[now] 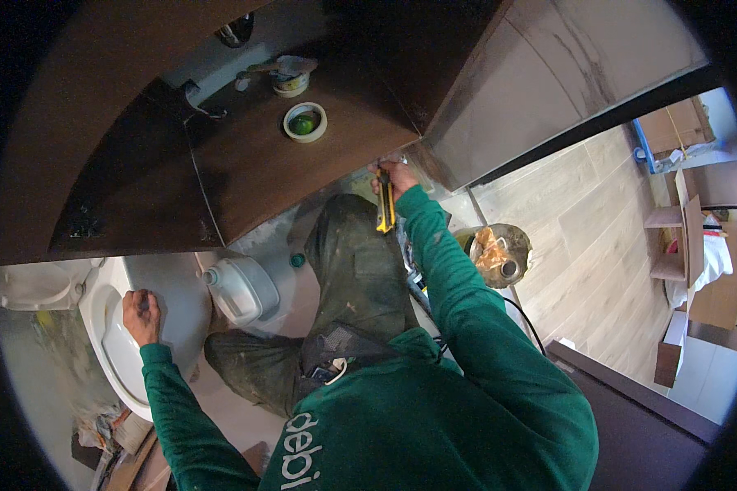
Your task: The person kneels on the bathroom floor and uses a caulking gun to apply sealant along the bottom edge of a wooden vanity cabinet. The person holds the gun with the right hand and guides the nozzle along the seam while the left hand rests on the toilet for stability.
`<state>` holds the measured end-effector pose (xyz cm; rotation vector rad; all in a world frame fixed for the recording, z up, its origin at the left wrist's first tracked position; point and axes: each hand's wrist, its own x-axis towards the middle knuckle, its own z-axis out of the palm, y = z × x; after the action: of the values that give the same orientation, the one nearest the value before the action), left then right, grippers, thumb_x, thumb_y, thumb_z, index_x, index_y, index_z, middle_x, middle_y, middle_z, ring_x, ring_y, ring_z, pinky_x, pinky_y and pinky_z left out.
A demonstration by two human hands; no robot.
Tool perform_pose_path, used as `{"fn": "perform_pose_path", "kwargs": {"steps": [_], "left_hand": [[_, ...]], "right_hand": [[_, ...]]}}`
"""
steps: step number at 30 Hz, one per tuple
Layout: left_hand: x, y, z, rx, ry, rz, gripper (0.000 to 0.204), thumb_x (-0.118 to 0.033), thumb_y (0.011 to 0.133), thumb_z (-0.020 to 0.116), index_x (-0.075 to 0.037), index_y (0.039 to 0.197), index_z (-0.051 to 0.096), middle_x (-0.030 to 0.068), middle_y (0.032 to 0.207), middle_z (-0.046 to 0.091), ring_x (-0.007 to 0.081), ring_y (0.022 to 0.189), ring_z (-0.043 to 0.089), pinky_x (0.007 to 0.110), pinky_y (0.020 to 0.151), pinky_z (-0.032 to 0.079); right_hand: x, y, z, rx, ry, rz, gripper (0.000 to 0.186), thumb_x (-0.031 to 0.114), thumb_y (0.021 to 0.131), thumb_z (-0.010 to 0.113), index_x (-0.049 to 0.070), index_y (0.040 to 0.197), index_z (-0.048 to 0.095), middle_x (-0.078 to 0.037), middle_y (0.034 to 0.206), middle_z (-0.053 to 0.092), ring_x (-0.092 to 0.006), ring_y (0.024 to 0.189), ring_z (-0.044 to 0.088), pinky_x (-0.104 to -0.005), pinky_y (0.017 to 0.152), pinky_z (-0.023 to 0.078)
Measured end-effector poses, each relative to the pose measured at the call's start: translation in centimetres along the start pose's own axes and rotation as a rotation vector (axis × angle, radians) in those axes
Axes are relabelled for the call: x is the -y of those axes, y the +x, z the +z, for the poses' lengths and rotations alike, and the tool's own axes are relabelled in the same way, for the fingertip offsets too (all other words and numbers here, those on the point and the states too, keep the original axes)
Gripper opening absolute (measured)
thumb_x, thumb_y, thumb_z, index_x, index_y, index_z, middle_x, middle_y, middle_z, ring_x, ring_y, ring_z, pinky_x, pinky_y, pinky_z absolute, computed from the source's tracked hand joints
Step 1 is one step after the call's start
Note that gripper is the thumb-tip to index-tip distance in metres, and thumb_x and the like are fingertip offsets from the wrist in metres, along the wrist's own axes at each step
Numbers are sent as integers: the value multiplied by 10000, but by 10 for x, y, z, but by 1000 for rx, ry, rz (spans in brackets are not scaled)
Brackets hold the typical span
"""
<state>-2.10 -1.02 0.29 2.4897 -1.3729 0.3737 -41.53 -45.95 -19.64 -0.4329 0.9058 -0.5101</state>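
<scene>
My right hand (398, 177) is closed around a yellow and black utility knife (386, 206), close to the lower edge of a brown tiled surface (303, 176). The knife's lower end points toward me; its upper end is hidden by my fingers. On the left, my left hand (142, 317) rests with curled fingers on a white toilet (176, 299), and nothing shows in it. Between that hand and my dark trousers stands a whitish plastic jug (241, 288). A small green cap (297, 259) lies beside the jug.
A tape roll (318, 133) with something green inside sits on the brown surface, near another small roll (291, 85). Right of my arm are a stained container (499, 255) and a black cable (528, 319). Cardboard boxes (680, 237) stand farther right on wood-look flooring (569, 221).
</scene>
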Motion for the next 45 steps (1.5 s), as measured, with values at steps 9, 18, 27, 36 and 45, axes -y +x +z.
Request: {"fn": "perform_pose_path", "kwargs": {"steps": [9,18,27,36,45], "left_hand": [[2,-2,3,-47,6,14,79,-78,795,664,-42,861,643,120,813,557,323,803,581,400,718,474],[-2,-1,0,-28,7,5,74,-73,800,659,-36,861,637,123,821,557,324,806,585,389,721,478],[6,-1,3,-20,-11,-6,92,-50,787,663,-32,875,644,126,828,565,329,793,586,380,718,484],[3,-1,2,-29,-76,-22,83,-78,816,653,-18,864,621,125,825,549,315,783,578,372,708,475],[3,-2,1,9,-33,-34,82,-74,813,656,-21,871,633,123,821,545,302,782,580,367,709,477]], "right_hand": [[8,-28,-18,-2,68,-50,282,178,1005,375,127,1271,453,-96,1025,622,-218,589,549,-371,497,483],[5,-22,-9,14,69,-62,203,122,987,390,94,1150,508,-93,961,625,-219,631,551,-357,538,494],[-7,-6,10,9,108,-8,142,115,976,433,97,1115,461,-122,939,638,-233,606,554,-368,507,484],[4,-27,-14,52,83,-32,166,141,998,407,101,1147,468,-113,982,642,-232,651,537,-370,536,475],[4,-12,-7,-28,30,-36,195,135,986,398,94,1166,461,-120,1008,624,-241,644,545,-360,528,482]]}}
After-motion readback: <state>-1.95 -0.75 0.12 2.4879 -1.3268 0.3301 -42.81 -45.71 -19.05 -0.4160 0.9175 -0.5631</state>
